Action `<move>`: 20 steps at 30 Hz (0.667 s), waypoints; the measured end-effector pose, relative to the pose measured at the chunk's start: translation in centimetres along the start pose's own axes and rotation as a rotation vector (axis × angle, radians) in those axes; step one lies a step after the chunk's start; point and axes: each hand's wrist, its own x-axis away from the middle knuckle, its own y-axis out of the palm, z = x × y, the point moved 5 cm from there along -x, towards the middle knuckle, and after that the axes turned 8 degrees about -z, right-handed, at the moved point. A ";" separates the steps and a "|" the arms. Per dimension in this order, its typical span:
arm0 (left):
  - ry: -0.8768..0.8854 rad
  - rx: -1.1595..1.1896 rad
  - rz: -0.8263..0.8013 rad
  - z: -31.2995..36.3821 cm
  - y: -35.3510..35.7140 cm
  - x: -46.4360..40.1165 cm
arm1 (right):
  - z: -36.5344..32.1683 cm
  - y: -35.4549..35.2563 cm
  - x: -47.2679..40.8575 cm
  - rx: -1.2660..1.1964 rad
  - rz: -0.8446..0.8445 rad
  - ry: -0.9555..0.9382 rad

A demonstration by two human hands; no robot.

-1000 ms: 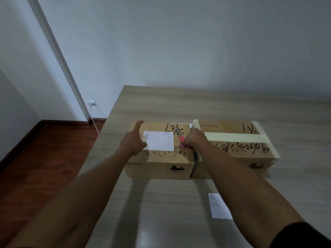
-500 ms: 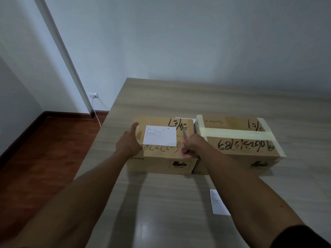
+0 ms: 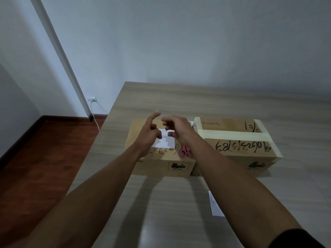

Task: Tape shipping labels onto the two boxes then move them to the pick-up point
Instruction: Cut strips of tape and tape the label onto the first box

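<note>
Two cardboard boxes stand side by side on the wooden table (image 3: 179,97). The left box (image 3: 157,166) carries a white shipping label (image 3: 168,143) on its top, partly covered by my hands. Red-handled scissors (image 3: 184,152) lie on that box's top by the right front corner. My left hand (image 3: 149,135) hovers over the label's left part with the index finger stretched out. My right hand (image 3: 179,127) is just above the label's far right part, fingers loosely curled with nothing visible in them. The right box (image 3: 232,149) has beige tape (image 3: 232,136) across its top and no label.
A second white label (image 3: 215,204) lies flat on the table in front of the right box, beside my right forearm. The table's left edge drops to a red-brown floor (image 3: 44,158). A wall socket with a white cable (image 3: 93,100) sits low at the left.
My right hand has let go of the scissors, which now lie on the left box. Both hands have come together above the label; my left hand left the box's left edge.
</note>
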 end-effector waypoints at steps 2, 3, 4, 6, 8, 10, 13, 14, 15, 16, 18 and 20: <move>-0.008 0.013 -0.003 0.0 0.4 -0.1 | 0.1 0.1 0.1 -0.055 -0.010 0.011; -0.007 0.017 -0.008 0.1 0.6 -0.1 | 0.3 0.1 0.0 -0.063 -0.011 0.012; -0.007 0.024 -0.012 0.1 0.7 -0.1 | 0.4 0.0 0.0 -0.062 -0.008 0.014; -0.015 0.037 -0.020 0.1 0.9 0.0 | 0.4 0.0 0.0 -0.058 0.009 0.011; -0.024 0.035 -0.019 0.1 1.1 0.0 | 0.5 0.0 -0.2 -0.065 0.030 -0.005; -0.016 0.021 -0.008 0.3 1.2 0.1 | 0.6 0.0 -0.3 -0.056 0.044 -0.024; 0.001 -0.095 0.032 0.0 1.1 0.1 | 0.3 -0.4 -0.7 0.044 0.068 -0.055; -0.010 -0.167 0.065 -0.4 0.8 0.2 | 0.0 -0.6 -0.7 0.106 0.077 -0.068; -0.044 -0.240 0.116 -1.1 0.3 0.1 | -0.2 -0.9 -0.8 0.167 0.086 -0.081; -0.110 -0.297 0.183 -2.0 -0.3 0.1 | -0.5 -1.1 -0.9 0.216 0.094 -0.093; -0.273 -0.282 0.311 -3.8 -1.7 0.1 | -0.8 -1.8 -1.0 0.297 0.112 -0.113; -0.244 -0.180 0.356 -4.5 -2.3 -0.4 | -0.8 -2.3 -1.0 0.374 0.110 -0.118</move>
